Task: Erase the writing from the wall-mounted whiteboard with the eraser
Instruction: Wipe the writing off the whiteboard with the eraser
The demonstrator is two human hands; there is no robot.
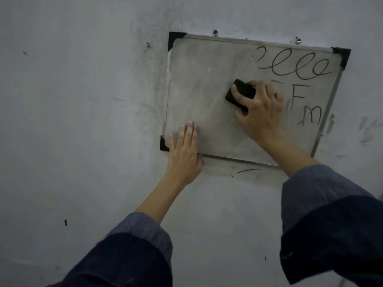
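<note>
A small whiteboard with a metal frame and black corner caps hangs tilted on a grey wall. Its left half is smudged grey with no letters. Black looped writing runs along the upper right, and more letters sit below it, partly hidden by my right hand. My right hand grips a black eraser and holds it flat against the board near the middle. My left hand presses flat with straight fingers on the board's lower left corner.
The grey wall around the board carries dark smudges and marker strokes, some to the right and some below the frame. Screws stick out above the top edge. Dark blue sleeves cover both forearms.
</note>
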